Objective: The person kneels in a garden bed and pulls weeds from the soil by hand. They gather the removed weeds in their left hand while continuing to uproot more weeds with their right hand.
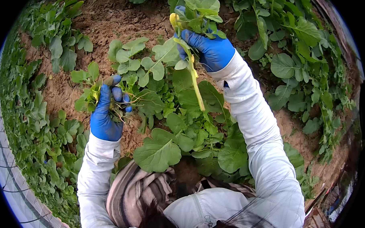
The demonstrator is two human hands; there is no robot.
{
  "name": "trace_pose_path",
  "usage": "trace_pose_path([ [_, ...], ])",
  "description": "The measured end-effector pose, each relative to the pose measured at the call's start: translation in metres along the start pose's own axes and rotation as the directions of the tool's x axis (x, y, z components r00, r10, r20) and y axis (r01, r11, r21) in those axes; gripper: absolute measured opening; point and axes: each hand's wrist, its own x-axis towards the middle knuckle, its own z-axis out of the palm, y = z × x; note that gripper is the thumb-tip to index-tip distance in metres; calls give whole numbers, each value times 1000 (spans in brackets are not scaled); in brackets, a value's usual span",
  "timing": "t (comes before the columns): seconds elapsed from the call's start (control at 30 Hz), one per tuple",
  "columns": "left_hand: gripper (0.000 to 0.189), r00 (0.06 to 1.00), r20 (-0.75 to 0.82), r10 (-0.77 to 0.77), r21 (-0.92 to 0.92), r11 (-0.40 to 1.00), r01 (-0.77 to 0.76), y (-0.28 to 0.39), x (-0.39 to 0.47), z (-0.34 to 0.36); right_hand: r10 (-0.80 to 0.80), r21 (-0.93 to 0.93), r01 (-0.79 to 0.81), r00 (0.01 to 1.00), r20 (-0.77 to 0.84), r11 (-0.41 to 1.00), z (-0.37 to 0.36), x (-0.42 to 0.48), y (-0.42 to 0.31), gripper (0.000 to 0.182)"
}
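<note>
My left hand (107,112), in a soiled blue glove, is closed around a small bunch of uprooted green seedlings (88,97). Their thin pale roots (135,100) stick out past the fingers to the right. Farther forward, my right hand (210,46), gloved in blue too, grips leafy green stems (201,10). From that grip a long pale yellow-green leaf stalk (196,86) hangs down, and a yellowed leaf piece (174,20) shows beside the fingers. Below and between both hands grow broad-leaved plants (159,149), rooted in the soil; some leaves sit behind the hanging stalk.
Brown cracked soil (122,18) runs between the plants. Dense leafy rows stand at the left (29,119) and right (292,62). A netted wall (6,168) curves along the far left. Striped cloth (140,194) covers my leg close to the plants.
</note>
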Motion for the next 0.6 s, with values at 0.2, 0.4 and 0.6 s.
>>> trace_pose_path([
  [0.2,66,955,267,133,-385,923,-20,-6,23,-20,-33,-863,189,980,197,469,137,18,28,77],
  [0.4,53,991,93,-94,-225,968,113,-5,32,11,-280,-941,289,931,233,178,117,7,41,84],
  [0.6,33,975,128,-180,-252,945,208,4,26,-41,148,-471,-1,950,275,882,24,-7,4,63],
])
